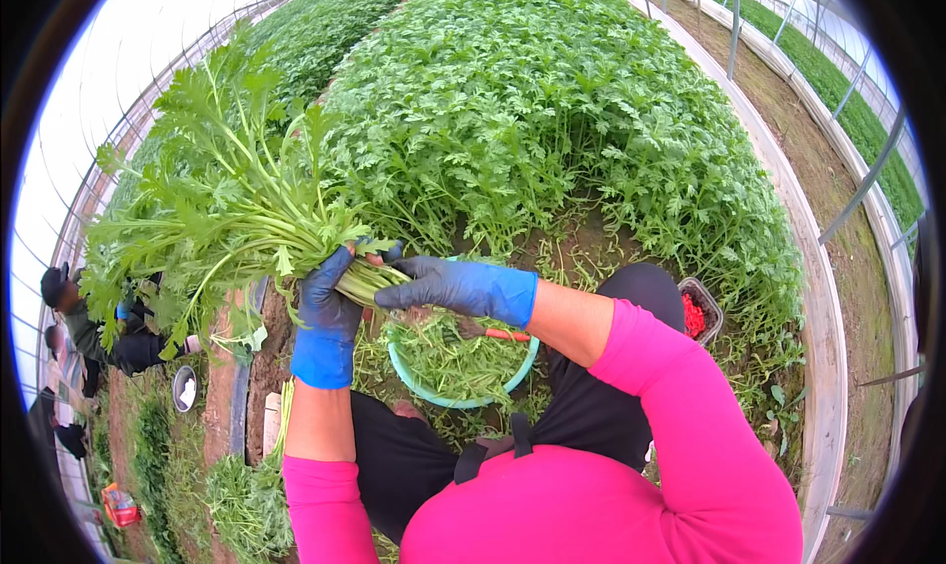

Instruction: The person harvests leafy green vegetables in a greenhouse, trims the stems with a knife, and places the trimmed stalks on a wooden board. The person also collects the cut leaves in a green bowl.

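Observation:
My left hand [330, 305], in a blue glove with a dark, soiled palm, grips a large bunch of leafy greens [251, 224] that look like crown daisy. The leaves fan out to the upper left and the cut stem ends point right. My right hand [458, 287], gloved the same way, closes around those stem ends. Below it a turquoise basin [463, 403] holds loose leaves and stem trimmings [458, 361]. A tool with a red-orange handle [508, 335] lies across the basin; a dark part shows beside the handle, the rest is hidden.
A dense bed of the same greens [517, 98] stands ahead. Right of my knee is a plastic container [709, 314] with red items. Cut greens [251, 501] lie at lower left, near a grey bucket [185, 389]. Another person [103, 327] crouches at left. Metal poles [865, 180] line the right side.

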The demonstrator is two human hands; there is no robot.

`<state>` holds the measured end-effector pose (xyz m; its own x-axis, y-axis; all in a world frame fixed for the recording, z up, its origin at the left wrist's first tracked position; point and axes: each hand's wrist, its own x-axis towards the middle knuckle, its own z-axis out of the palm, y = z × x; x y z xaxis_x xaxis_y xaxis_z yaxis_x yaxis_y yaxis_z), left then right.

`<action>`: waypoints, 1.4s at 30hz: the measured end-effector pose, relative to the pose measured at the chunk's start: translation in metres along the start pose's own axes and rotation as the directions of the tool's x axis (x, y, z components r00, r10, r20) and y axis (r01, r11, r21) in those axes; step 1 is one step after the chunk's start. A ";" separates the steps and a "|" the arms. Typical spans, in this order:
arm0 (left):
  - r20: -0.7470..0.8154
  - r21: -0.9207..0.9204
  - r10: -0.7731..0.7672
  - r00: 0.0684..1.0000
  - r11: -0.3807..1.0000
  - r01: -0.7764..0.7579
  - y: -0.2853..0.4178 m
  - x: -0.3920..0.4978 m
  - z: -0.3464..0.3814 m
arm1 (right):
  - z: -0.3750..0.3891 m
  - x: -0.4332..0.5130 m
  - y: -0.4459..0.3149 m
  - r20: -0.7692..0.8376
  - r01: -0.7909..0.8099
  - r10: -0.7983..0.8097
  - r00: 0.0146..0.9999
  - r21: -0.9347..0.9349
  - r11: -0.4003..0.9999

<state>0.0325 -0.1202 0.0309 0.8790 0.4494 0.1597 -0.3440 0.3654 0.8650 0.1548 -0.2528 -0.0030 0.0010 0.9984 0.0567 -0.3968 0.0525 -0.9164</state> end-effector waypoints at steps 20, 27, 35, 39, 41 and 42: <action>-0.032 -0.271 -0.484 0.874 0.846 0.459 -0.023 -0.036 -0.027 | 0.007 -0.003 0.096 0.024 0.099 0.405 0.914 -0.981 -0.165; 0.033 -0.285 -0.346 0.938 0.896 0.341 -0.030 -0.034 -0.041 | -0.043 0.017 0.017 0.126 -0.226 0.559 0.820 -0.825 0.518; -0.019 -0.039 -0.248 0.969 0.968 0.247 -0.046 -0.038 -0.021 | -0.023 0.032 0.011 0.161 -0.140 0.350 0.923 -0.705 0.695; 0.062 0.121 -0.166 0.984 0.980 0.158 -0.056 -0.037 -0.023 | -0.011 0.028 0.028 0.206 0.024 0.173 0.963 -0.705 0.709; 0.145 0.182 -0.145 0.979 0.976 0.118 -0.062 -0.035 -0.030 | -0.003 0.020 0.028 0.172 -0.064 0.185 0.968 -0.541 0.839; 0.163 0.161 -0.142 0.976 0.980 0.116 -0.065 -0.036 -0.035 | 0.003 0.016 0.028 0.147 -0.193 0.259 0.955 -0.357 0.914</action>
<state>0.0117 -0.1323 -0.0479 0.9609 0.2539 0.1107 -0.1823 0.2789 0.9429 0.1415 -0.2349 -0.0265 -0.2364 0.9636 -0.1250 -0.0347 -0.1370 -0.9900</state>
